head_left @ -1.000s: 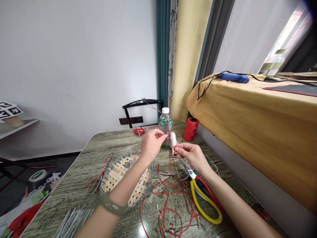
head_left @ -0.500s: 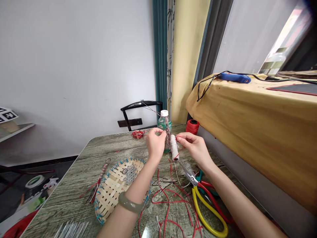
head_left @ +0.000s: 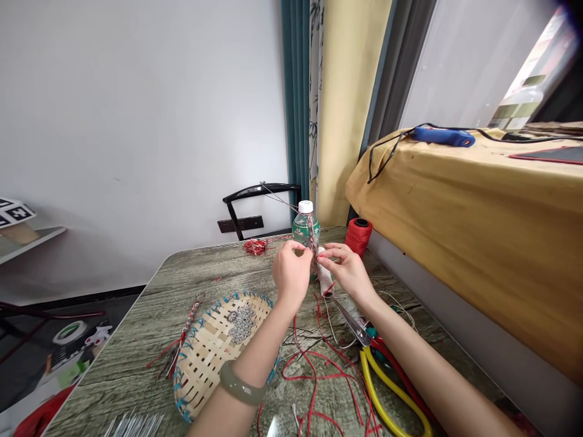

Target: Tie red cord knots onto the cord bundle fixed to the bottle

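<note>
A braided cord (head_left: 311, 229) of red, white and dark strands hangs down the front of a clear bottle (head_left: 298, 227) with a white cap and green label. My left hand (head_left: 293, 273) is pinched closed at the braid's left side, fingertips on it. On the other side my right hand (head_left: 350, 272) pinches a short bit of red cord (head_left: 321, 256), close to the braid. Just behind the right fingertips lies a spool of white thread (head_left: 325, 282), partly covered by that hand. Where the braid's lower end goes is hidden by my hands.
Scissors (head_left: 373, 370) with yellow and red handles lie under my right forearm. Loose red cords (head_left: 314, 370) spread over the table. A woven basket (head_left: 200, 358) holding metal rings (head_left: 241, 323) sits left, a red thread spool (head_left: 358, 235) back right, thin metal rods (head_left: 134, 425) front left.
My right hand has moved left with the red cord, bringing its fingertips close to the braid and my left hand. The left hand stays at the braid. The view has shifted slightly.
</note>
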Motion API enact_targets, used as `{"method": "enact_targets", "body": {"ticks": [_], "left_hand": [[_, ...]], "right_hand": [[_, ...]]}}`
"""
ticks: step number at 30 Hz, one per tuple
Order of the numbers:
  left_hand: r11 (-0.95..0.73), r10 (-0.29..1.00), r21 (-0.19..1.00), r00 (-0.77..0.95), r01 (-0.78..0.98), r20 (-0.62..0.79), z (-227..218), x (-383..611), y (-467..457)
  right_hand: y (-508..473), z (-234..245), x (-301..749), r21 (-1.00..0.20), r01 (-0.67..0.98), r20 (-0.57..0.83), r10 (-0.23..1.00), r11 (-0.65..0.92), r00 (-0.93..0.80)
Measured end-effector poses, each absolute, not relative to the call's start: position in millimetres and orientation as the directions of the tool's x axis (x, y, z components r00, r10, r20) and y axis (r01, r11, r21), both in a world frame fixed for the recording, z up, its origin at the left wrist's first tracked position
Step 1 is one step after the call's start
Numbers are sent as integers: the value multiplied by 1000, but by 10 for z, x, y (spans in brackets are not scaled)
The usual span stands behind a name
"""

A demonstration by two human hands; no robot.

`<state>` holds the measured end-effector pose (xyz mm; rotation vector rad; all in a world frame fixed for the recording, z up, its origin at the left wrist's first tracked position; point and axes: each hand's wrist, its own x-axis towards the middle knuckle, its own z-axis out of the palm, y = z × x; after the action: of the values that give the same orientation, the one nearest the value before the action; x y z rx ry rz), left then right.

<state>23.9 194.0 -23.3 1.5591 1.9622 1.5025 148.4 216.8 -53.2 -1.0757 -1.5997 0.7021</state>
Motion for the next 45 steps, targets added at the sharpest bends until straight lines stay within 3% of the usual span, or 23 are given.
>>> {"method": "enact_targets", "body": {"ticks": [12, 22, 29, 35, 40, 45], "left_hand": [[-35, 804, 876, -507, 481, 310, -352, 388, 1933], [-12, 917, 962, -381, 273, 119, -452, 280, 1969], [-24, 886, 914, -415, 404, 207, -377, 303, 1940], [20, 833, 889, -499, 458, 239, -364, 400, 1906], [41, 905, 932, -409, 360, 118, -365, 381, 1933], [122, 977, 977, -195, 175, -87, -234, 317, 1797]], "right_hand": [[2072, -649, 1397, -806, 400, 410, 899, 436, -153], [2062, -592, 1387, -816, 346, 447, 885, 464, -133], [2108, -647, 1367, -816, 388, 375, 903, 428, -208], [2045, -675, 1392, -827, 381, 261, 883, 412, -389], [1973, -597, 1476, -885, 303, 211, 884, 355, -417], [1924, -362, 1625, -960, 127, 208, 940, 249, -271]]}}
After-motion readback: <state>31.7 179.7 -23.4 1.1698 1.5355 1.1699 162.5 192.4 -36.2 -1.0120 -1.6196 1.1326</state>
